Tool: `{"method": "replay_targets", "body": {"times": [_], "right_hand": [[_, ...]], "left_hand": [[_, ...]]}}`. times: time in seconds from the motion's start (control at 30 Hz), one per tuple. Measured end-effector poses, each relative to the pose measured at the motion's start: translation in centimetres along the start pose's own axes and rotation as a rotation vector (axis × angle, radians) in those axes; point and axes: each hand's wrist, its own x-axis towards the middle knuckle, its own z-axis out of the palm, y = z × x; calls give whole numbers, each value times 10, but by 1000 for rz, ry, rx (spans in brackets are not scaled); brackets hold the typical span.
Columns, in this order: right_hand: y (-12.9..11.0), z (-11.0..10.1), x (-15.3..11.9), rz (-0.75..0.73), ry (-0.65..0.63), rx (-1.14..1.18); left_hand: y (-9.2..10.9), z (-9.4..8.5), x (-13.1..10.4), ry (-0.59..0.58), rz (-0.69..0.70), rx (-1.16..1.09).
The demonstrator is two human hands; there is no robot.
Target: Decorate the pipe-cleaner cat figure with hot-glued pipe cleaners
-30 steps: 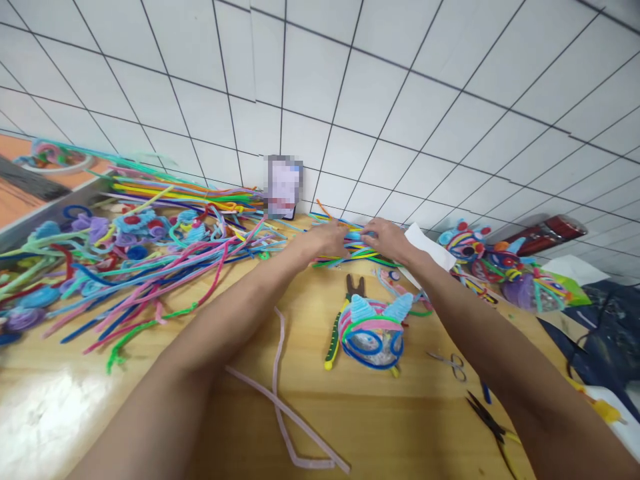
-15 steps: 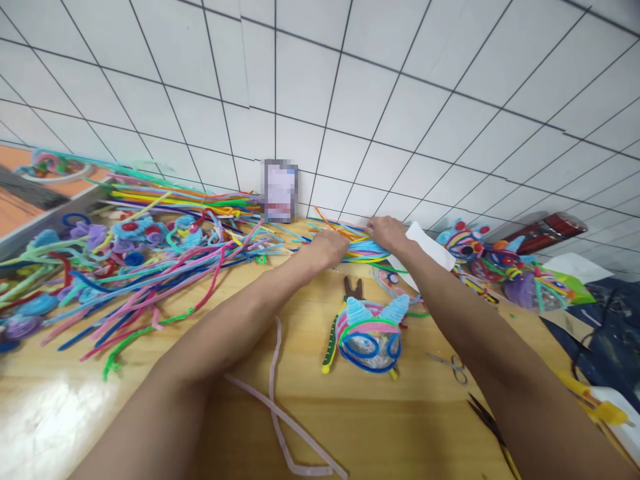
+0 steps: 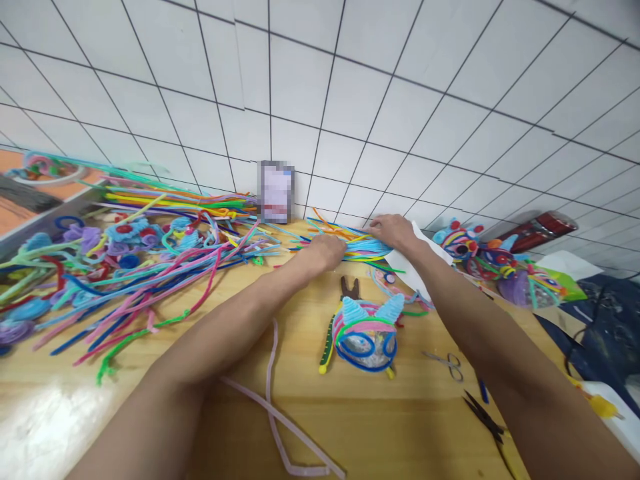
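Observation:
At the foot of the wall lies a bundle of colourful pipe cleaners [image 3: 367, 249], mostly light blue, with orange and yellow ones among them. My left hand [image 3: 327, 253] is closed over the left part of the bundle, its fingertips hidden underneath. Bent fingers of my right hand [image 3: 392, 231] grip at the bundle's right end, partly out of sight. Nearer to me stands a pipe-cleaner cat head [image 3: 367, 337] with light blue ears and blue-rimmed eyes. Green-and-yellow handled pliers [image 3: 350, 288] lie partly behind it.
A large heap of pipe cleaners [image 3: 150, 280] covers the left side. A phone [image 3: 276, 192] leans on the wall. White paper [image 3: 417, 263], finished figures [image 3: 505, 263], small scissors [image 3: 454, 367] and black-bladed cutters [image 3: 484, 417] are at the right. Pale pink strips [image 3: 273, 400] lie in front.
The view has shifted slightly to the right. My right hand has moved a little right along the bundle, and my left hand has dropped slightly toward me. Both stay at the pipe cleaners.

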Motion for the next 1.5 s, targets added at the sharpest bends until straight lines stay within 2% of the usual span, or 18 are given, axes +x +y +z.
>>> {"method": "replay_targets", "body": {"times": [0.33,0.47,0.57,0.7,0.9,1.23,1.37,1.5], "right_hand": [[-46,7,10,-211,-41,27],[-56,14,17,-282,-86,27],[-59,19,20,-281,-96,40],[-58,19,20,-239,-34,120],[-45,7,18,-187,86,370],[-31,-12,27,-141,21,913],[-28,-24,26,-148,65,1063],[-26,-39,23,-216,88,1282]], "left_hand": [[0,7,3,-3,24,9],[0,6,1,7,31,9],[0,6,1,6,31,7],[0,8,4,5,24,1],[0,8,6,1,18,-16],[-1,2,3,0,-7,-67],[-2,4,5,7,-6,-76],[-4,8,8,-2,-4,-76]]}}
